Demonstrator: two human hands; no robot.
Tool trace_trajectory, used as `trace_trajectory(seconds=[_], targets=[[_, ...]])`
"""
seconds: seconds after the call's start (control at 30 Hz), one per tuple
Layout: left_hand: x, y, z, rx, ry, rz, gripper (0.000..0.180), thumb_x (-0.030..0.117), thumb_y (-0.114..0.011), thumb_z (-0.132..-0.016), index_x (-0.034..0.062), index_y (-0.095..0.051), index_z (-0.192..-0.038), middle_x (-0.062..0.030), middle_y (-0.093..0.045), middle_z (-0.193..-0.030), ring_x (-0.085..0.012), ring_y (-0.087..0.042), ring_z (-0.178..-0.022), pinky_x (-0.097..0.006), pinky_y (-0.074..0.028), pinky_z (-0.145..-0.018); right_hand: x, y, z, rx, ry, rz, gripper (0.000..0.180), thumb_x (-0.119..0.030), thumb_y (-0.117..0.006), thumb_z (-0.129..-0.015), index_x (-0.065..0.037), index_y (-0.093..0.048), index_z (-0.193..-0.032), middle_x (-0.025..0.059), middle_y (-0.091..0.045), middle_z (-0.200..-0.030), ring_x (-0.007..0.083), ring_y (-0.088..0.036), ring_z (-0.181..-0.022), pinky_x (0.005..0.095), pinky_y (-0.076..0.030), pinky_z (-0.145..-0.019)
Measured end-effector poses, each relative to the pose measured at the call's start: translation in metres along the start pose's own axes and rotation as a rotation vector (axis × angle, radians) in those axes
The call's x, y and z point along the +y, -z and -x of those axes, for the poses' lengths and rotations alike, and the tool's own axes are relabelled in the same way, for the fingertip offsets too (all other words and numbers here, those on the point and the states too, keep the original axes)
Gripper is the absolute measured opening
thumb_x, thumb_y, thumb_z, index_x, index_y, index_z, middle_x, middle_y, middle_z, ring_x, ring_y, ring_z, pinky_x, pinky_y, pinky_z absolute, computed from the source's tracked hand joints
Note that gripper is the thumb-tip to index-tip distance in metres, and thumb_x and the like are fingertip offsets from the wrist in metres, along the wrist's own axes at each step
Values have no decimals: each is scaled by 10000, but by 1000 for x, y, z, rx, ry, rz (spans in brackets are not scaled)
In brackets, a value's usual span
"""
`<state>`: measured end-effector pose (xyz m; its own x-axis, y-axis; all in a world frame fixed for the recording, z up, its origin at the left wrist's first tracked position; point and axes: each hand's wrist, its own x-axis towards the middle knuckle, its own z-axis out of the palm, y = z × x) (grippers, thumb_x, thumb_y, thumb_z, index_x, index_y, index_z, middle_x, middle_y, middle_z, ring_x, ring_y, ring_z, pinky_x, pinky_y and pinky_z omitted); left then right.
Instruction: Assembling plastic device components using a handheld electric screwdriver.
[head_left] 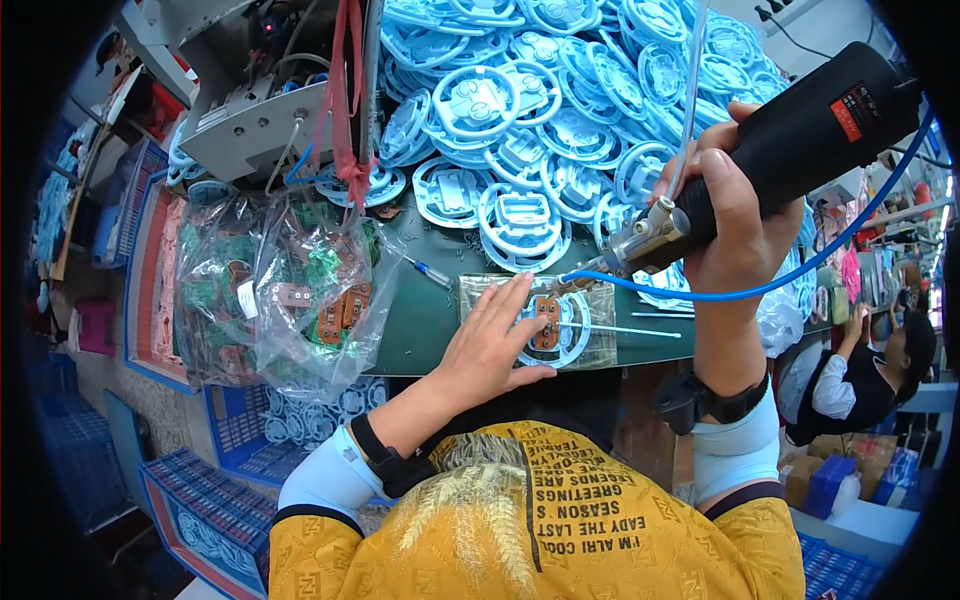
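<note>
My right hand (pixel 745 205) is wrapped around a black power screwdriver (pixel 825 110) with a metal nose. Its tip points down and left at a small brown circuit board (pixel 546 322); whether they touch I cannot tell. The board sits in a light-blue plastic steering-wheel-shaped part (pixel 578 345), which lies on a clear-covered pad (pixel 603 308) at the table's near edge. Fingers stretched out, my left hand (pixel 487 338) lies flat against the left side of this part, its fingertips beside the board. A blue hose (pixel 745 295) arcs across below my right hand.
Light-blue plastic parts (pixel 575 130) are heaped at the back. Clear bags of circuit boards (pixel 300 290) lie left, near a small screwdriver (pixel 430 271). A grey machine (pixel 255 125) stands at the back left. Blue crates (pixel 235 425) are below left. Another person (pixel 870 370) sits far right.
</note>
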<state>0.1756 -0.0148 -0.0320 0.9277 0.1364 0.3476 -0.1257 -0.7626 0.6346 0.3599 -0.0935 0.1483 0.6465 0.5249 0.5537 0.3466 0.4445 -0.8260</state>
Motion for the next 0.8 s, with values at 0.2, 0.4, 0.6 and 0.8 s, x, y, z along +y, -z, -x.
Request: trace_trajectory(seconds=[0.2, 0.4, 0.6, 0.8], targets=[[1, 2, -2, 4, 0, 4, 628, 346, -853, -702, 72, -565, -1188, -286, -383, -1463, -427, -389, -1368, -544, -333, -1104, 4, 2, 0, -15, 6, 5, 389, -38, -607, -846, 25, -472, -1206, 106, -536, -808, 213, -601, -625, 358, -534, -579], [4, 2, -3, 9, -8, -15, 633, 345, -858, -692, 74, -572, -1188, -281, -400, -1450, -424, -399, -1361, -546, -344, -1092, -2, -11, 19, 21, 3, -35, 354, -25, -597, -846, 3, -472, -1177, 99, -557, -835, 198, -604, -624, 345, -535, -591], [1, 1, -5, 8, -5, -19, 656, 350, -870, -664, 51, -596, -1180, -259, -433, -1439, -416, -416, -1351, -546, -347, -1081, -9, 1, 4, -66, 62, -17, 477, -3, -597, -837, 51, -457, -1289, 100, -579, -824, 192, -603, -602, 331, -526, -585], [5, -2, -2, 6, 33, -108, 721, 380, -838, -702, 81, -556, -1294, -235, -368, -1501, -407, -379, -1385, -572, -324, -1091, -44, 4, 14, 27, 47, 99, 492, -90, -562, -844, 75, -420, -1285, 118, -541, -793, 203, -590, -580, 325, -514, -562]])
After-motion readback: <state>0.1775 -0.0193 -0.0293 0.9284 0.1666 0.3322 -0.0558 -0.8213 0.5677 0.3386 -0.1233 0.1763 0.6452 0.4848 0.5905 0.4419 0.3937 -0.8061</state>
